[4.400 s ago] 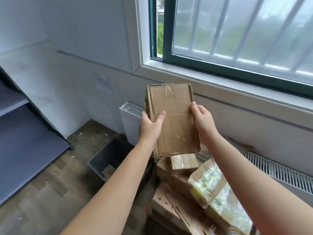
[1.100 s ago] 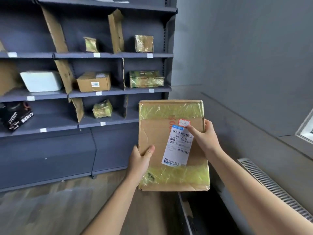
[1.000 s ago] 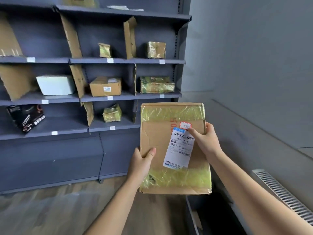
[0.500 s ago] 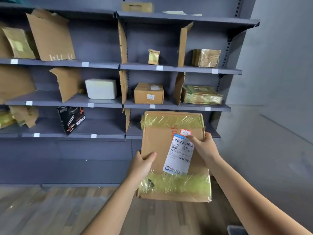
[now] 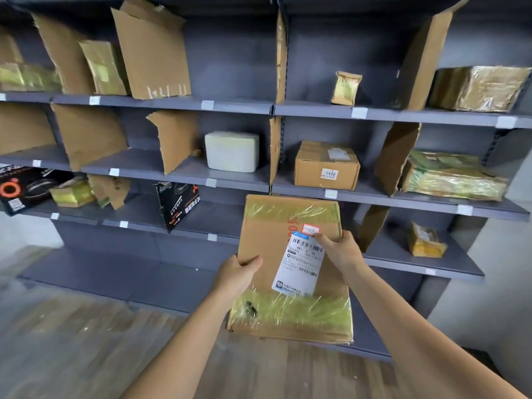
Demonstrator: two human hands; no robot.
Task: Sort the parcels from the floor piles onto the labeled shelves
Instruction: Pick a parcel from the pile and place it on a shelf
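Brown parcel [image 5: 267, 240], yellow tape, before grey shelves [image 5: 236, 106]

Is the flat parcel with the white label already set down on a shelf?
No, the left hand and the right hand both hold the parcel up in front of the shelves.

Matt brown cardboard for the parcel [image 5: 264, 234], with crinkled glossy yellow tape [image 5: 296, 312] and a smooth white paper label [image 5: 302, 269]. Matt grey shelving [image 5: 138, 162], rough-torn cardboard dividers [image 5: 175, 139]. Wood-grain floor [image 5: 72, 341].

Two bare forearms [image 5: 184, 341], left hand [image 5: 239, 276], right hand [image 5: 341, 251] (both bare to the fingers [image 5: 320, 239])
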